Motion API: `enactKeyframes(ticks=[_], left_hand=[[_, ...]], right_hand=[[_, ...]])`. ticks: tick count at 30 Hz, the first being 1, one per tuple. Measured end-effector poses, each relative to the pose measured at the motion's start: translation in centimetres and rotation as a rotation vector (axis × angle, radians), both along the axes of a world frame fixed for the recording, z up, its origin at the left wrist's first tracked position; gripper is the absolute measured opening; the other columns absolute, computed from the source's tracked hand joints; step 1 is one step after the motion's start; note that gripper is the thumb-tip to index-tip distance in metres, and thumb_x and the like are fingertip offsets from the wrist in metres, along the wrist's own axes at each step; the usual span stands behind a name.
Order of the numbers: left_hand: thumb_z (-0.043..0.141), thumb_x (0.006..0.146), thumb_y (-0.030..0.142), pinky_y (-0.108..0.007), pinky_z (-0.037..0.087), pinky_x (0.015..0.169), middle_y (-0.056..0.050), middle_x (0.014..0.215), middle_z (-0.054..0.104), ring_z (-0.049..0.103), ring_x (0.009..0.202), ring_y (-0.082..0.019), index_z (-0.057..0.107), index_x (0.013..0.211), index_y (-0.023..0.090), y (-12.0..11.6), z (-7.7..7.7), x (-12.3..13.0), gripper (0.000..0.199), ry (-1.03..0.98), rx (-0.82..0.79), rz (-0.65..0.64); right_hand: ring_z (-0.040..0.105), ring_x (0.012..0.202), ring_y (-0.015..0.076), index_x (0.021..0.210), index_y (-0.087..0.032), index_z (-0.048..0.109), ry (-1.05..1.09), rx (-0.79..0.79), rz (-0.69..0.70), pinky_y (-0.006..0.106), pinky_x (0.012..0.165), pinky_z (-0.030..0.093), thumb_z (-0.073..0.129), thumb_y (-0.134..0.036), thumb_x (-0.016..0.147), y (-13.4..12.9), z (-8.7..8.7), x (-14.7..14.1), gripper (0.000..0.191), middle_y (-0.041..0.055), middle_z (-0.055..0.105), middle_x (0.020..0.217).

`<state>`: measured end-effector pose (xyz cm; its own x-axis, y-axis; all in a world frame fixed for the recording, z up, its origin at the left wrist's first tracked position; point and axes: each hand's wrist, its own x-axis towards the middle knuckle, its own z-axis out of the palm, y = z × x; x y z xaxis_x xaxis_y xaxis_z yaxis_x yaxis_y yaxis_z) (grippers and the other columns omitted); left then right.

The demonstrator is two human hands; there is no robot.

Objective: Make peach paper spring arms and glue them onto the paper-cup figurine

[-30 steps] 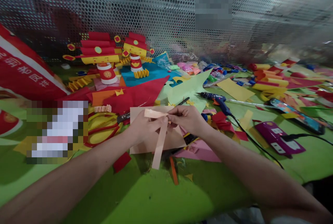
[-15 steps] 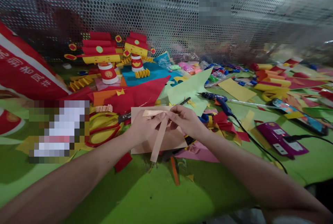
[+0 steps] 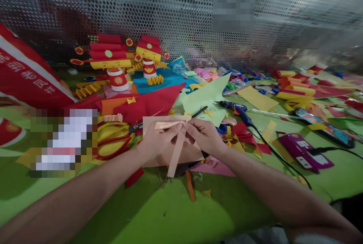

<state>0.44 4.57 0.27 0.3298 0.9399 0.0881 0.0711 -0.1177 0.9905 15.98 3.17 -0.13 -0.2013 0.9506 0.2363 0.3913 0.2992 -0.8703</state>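
Observation:
Between my two hands is a pale peach paper strip (image 3: 177, 154), its long tail hanging down toward me and its upper end folded into a narrow stack. My left hand (image 3: 157, 138) is closed on the folded part, thumb on top. Fingers of my right hand (image 3: 204, 134) pinch the strip at the fold, their tips meeting the left thumb. Below the hands lies a larger peach paper sheet (image 3: 150, 160). Red-handled scissors (image 3: 124, 145) rest left of my left hand, their blades partly hidden.
Two red-and-yellow paper figures (image 3: 117, 80) stand at the back left. To the right lie a blue glue gun (image 3: 239, 109) with its cord, a purple power strip (image 3: 306, 152) and a phone (image 3: 324, 126). Paper scraps (image 3: 246, 134) litter the green table (image 3: 170, 213); perforated metal (image 3: 176, 13) rises behind.
My right fingers have curled in closer against the left thumb at the fold. The strip's hanging tail has shifted slightly to the right.

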Motion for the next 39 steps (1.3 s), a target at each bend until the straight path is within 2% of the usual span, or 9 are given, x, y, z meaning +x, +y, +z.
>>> enactKeyframes(ticks=[9, 15, 18, 20, 22, 26, 29, 32, 39], left_hand=[[0.064, 0.071, 0.028, -0.03, 0.049, 0.068, -0.005, 0.073, 0.069, 0.062, 0.073, -0.018, 0.07, 0.075, 0.014, -0.5, -0.1, 0.6, 0.015, -0.263, -0.191, -0.009], [0.069, 0.066, 0.025, -0.029, 0.048, 0.063, -0.003, 0.064, 0.065, 0.059, 0.062, -0.015, 0.067, 0.068, 0.012, -0.2, -0.1, 0.6, 0.013, -0.373, -0.338, 0.021], [0.07, 0.063, 0.024, -0.026, 0.047, 0.061, -0.001, 0.063, 0.065, 0.058, 0.06, -0.012, 0.066, 0.064, 0.013, 0.1, -0.2, 0.6, 0.012, -0.409, -0.381, 0.131], [0.071, 0.062, 0.023, -0.025, 0.047, 0.06, -0.001, 0.062, 0.064, 0.058, 0.058, -0.012, 0.066, 0.062, 0.013, 0.1, -0.1, 0.6, 0.011, -0.41, -0.4, 0.185], [0.071, 0.061, 0.023, -0.026, 0.048, 0.06, -0.001, 0.061, 0.064, 0.058, 0.058, -0.012, 0.066, 0.064, 0.013, 0.2, 0.0, 0.6, 0.012, -0.403, -0.405, 0.185], [0.07, 0.063, 0.024, -0.028, 0.048, 0.059, -0.001, 0.061, 0.064, 0.059, 0.059, -0.014, 0.067, 0.068, 0.012, 0.1, -0.2, 0.7, 0.013, -0.378, -0.371, 0.142], [0.07, 0.063, 0.023, -0.027, 0.047, 0.056, 0.0, 0.056, 0.06, 0.056, 0.055, -0.013, 0.066, 0.065, 0.011, 0.0, -0.2, 0.6, 0.013, -0.361, -0.342, 0.125], [0.069, 0.064, 0.023, -0.025, 0.046, 0.052, -0.001, 0.054, 0.06, 0.054, 0.051, -0.011, 0.067, 0.063, 0.011, -0.1, 0.0, 0.6, 0.013, -0.362, -0.302, 0.076], [0.069, 0.062, 0.021, -0.026, 0.048, 0.053, -0.003, 0.055, 0.065, 0.058, 0.05, -0.013, 0.069, 0.066, 0.01, 0.3, -0.4, 0.5, 0.012, -0.31, -0.238, 0.131]], right_hand=[[0.037, 0.045, 0.0083, 0.058, -0.019, 0.047, 0.099, 0.012, -0.039, 0.023, 0.044, 0.03, 0.046, -0.057, 0.08, 0.1, -0.6, -0.4, 0.044, -0.0033, 0.042, 0.047], [0.041, 0.045, 0.0091, 0.061, -0.02, 0.046, -0.001, 0.035, -0.032, 0.023, 0.046, 0.034, 0.039, -0.051, 0.086, 0.6, -0.8, 0.1, 0.04, -0.0028, 0.044, 0.048], [0.048, 0.05, 0.0107, 0.077, -0.02, 0.052, -0.134, 0.233, -0.117, 0.024, 0.05, 0.039, 0.039, -0.039, 0.088, 0.8, -1.2, 0.5, 0.026, 0.0007, 0.055, 0.062], [0.055, 0.06, 0.0134, 0.09, -0.02, 0.054, -0.284, 0.432, -0.139, 0.027, 0.054, 0.043, 0.041, -0.031, 0.087, 0.8, -1.5, 0.7, 0.017, 0.0062, 0.062, 0.082], [0.058, 0.073, 0.0166, 0.092, -0.02, 0.057, -0.453, 0.603, -0.121, 0.028, 0.057, 0.045, 0.042, -0.025, 0.086, 0.7, -1.8, 0.6, 0.017, 0.0092, 0.061, 0.095], [0.058, 0.079, 0.0179, 0.085, -0.021, 0.061, -0.612, 0.735, -0.114, 0.028, 0.061, 0.046, 0.042, -0.023, 0.086, 0.3, -1.7, 0.4, 0.019, 0.008, 0.061, 0.089], [0.058, 0.08, 0.0179, 0.081, -0.021, 0.062, -0.544, 0.703, -0.099, 0.029, 0.064, 0.047, 0.042, -0.025, 0.087, 0.1, -1.4, 0.4, 0.021, 0.0076, 0.061, 0.086], [0.058, 0.076, 0.0163, 0.076, -0.021, 0.061, -0.328, 0.568, -0.078, 0.028, 0.064, 0.047, 0.046, -0.027, 0.086, 0.1, -0.9, 0.3, 0.019, 0.0055, 0.062, 0.077], [0.047, 0.047, 0.0088, 0.066, -0.018, 0.054, 0.14, -0.032, -0.143, 0.022, 0.043, 0.039, 0.062, -0.051, 0.07, 0.8, -0.5, 0.0, 0.034, -0.0016, 0.053, 0.056]])
